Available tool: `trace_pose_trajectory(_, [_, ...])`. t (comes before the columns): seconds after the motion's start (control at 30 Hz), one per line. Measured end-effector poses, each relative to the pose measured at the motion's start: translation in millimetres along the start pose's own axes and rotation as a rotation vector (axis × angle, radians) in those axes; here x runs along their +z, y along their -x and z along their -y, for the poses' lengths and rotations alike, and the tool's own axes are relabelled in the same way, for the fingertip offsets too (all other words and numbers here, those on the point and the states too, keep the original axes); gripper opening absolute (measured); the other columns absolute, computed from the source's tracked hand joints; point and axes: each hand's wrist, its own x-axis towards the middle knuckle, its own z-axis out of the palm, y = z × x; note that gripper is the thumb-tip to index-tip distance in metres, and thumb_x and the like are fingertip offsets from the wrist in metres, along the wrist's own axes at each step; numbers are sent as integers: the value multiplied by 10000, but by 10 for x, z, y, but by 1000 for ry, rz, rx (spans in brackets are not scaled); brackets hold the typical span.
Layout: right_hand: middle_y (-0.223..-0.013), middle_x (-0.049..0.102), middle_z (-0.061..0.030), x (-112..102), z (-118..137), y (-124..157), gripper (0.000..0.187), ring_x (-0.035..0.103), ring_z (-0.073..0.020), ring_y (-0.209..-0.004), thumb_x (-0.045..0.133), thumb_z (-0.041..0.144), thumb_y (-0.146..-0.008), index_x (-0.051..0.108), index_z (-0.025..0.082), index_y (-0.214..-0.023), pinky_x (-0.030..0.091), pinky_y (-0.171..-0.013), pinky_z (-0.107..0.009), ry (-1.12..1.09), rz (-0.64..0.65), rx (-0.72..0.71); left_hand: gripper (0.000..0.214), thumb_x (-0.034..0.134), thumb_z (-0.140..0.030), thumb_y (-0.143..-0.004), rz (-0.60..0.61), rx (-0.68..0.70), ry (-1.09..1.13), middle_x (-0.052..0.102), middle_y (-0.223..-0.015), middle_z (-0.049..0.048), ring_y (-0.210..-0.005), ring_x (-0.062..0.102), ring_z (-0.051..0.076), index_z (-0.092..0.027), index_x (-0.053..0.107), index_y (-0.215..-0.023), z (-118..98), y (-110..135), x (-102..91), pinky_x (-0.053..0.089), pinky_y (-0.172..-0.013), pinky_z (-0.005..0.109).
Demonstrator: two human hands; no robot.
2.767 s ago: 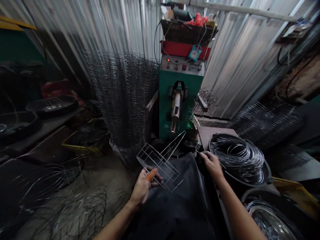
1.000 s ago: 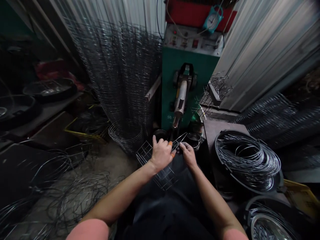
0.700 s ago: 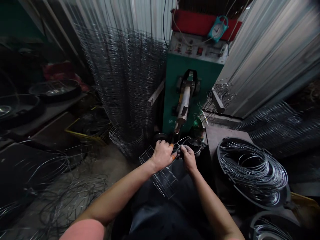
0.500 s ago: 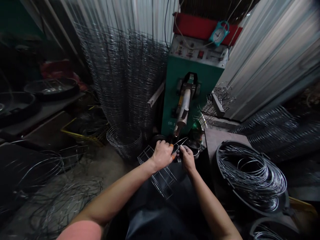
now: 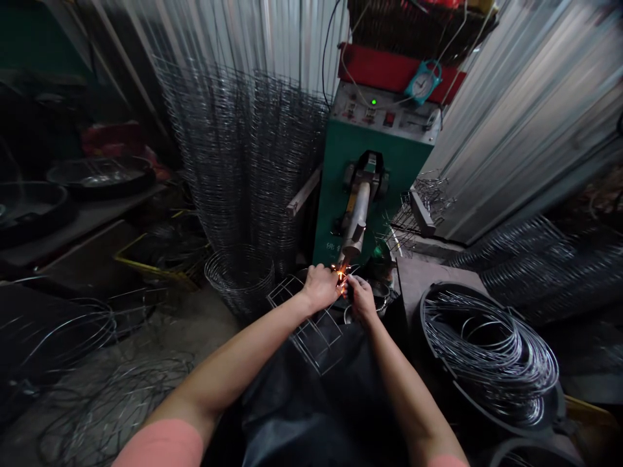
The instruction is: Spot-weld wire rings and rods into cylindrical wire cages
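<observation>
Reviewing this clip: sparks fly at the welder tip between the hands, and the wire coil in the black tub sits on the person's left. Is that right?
No: the coil in the black tub sits on the person's right, as the head view shows. The sparks do fly at the welder tip between the left hand and right hand.

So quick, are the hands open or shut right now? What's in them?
Left hand: closed, holding the wire frame.
Right hand: closed, seems to pinch a wire, hard to see.
</observation>
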Motion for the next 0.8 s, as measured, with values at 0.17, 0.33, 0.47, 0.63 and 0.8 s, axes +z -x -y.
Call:
trace_pose_trajectory(0.17, [-620, 586, 21, -180, 29, 84, 365, 514, -91, -506, 683, 487, -621, 598, 168, -775, 414, -493, -214, 102, 84, 26, 344, 449, -386, -808, 1, -21, -22, 654, -917, 139, -938, 541, 282, -123, 643, -914, -20, -2, 11, 390, -768, 394])
trace_pose_trajectory(0.33, [-883, 655, -33, -554, -62, 593, 408, 591, -176, -843, 622, 511, -707, 639, 191, -960, 445, -786, -309, 437, 418, 59, 348, 433, -373, -821, -63, -45, -56, 645, -880, 153, -919, 535, 289, -103, 642, -888, -48, 41, 46, 368, -773, 408])
trace_pose_trajectory(0.47, [-896, 644, -39, -585, -242, 905, 399, 571, -195, -864, 565, 528, -756, 645, 189, -952, 429, -807, -325, 537, 465, 29, 356, 427, -365, -822, -83, -76, -63, 638, -890, 169, -924, 529, 294, -90, 639, -904, -35, 35, 34, 362, -763, 403])
trace_pose_trajectory(0.63, [-776, 621, -25, -448, -245, 956, 424, 548, -185, -761, 535, 575, -750, 664, 191, -876, 428, -742, -308, 534, 323, -51, 361, 421, -367, -817, -60, -112, -47, 645, -905, 170, -945, 531, 300, -101, 647, -909, -11, 12, 14, 366, -758, 400])
trace_pose_trajectory(0.8, [-721, 601, -17, -427, -187, 959, 420, 526, -170, -698, 547, 575, -739, 669, 196, -873, 423, -680, -294, 496, 304, -63, 335, 439, -356, -807, -77, -118, -28, 656, -895, 169, -939, 538, 304, -115, 662, -873, -23, -50, 45, 375, -763, 415])
